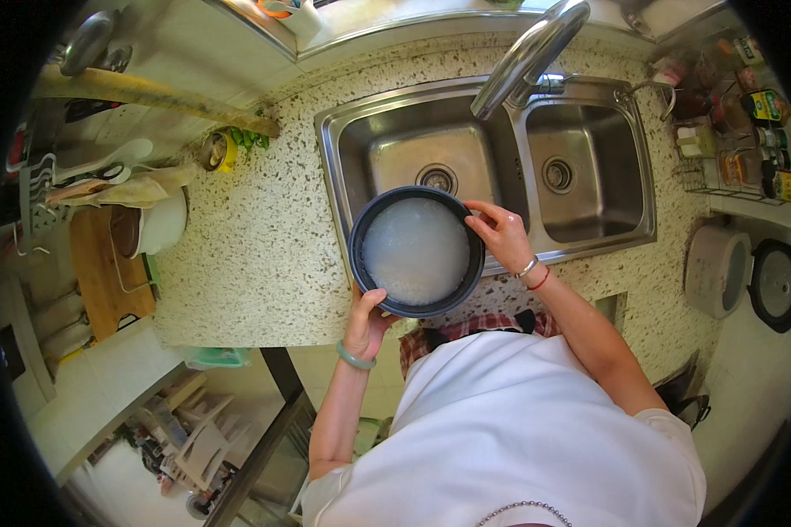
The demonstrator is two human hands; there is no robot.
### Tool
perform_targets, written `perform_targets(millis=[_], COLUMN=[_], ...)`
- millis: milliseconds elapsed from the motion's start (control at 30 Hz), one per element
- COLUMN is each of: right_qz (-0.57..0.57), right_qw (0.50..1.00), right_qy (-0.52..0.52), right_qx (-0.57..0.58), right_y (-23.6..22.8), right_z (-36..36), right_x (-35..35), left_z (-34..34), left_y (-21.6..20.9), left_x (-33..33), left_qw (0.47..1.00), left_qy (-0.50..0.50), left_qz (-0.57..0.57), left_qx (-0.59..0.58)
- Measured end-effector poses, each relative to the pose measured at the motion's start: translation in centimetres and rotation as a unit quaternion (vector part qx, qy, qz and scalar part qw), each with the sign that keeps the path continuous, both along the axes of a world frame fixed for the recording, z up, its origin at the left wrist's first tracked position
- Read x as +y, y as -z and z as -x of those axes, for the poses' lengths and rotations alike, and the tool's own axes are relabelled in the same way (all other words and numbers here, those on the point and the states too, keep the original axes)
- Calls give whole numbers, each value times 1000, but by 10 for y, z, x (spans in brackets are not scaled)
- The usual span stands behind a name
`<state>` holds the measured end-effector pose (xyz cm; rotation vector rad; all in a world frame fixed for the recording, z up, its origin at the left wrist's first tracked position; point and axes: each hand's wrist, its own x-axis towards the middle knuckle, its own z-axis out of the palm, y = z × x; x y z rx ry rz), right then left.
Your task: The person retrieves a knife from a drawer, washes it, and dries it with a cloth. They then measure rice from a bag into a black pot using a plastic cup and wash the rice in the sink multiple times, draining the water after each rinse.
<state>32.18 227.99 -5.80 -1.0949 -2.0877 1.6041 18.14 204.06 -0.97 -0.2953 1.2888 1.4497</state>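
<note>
The left hand [366,323] and right hand [501,237] have their fingers [482,209] clasping opposite sides of a round, dark-blue pot [477,263] of cloudy, whitish liquid [416,246], at the silver, double-bowl metal sink's [593,248] near edge.

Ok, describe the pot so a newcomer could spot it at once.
Find the double steel sink on the speckled counter. Over the near edge of its left half, the left hand and right hand hold a round pot. Unlike the shiny sink, it is dark and holds cloudy, whitish liquid.
</note>
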Motion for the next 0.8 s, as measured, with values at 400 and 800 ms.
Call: perform_targets(millis=[400,800], right_qz=[52,75], right_qw=[998,996], right_qy=[33,37], right_qx=[21,21], right_y=[20,34], right_z=[-2,-4], right_x=[0,-1], left_z=[2,4], left_y=[2,-7], left_x=[5,13], left_qw=[999,998], left_qy=[32,38], left_qz=[19,44], left_qx=[-25,-38])
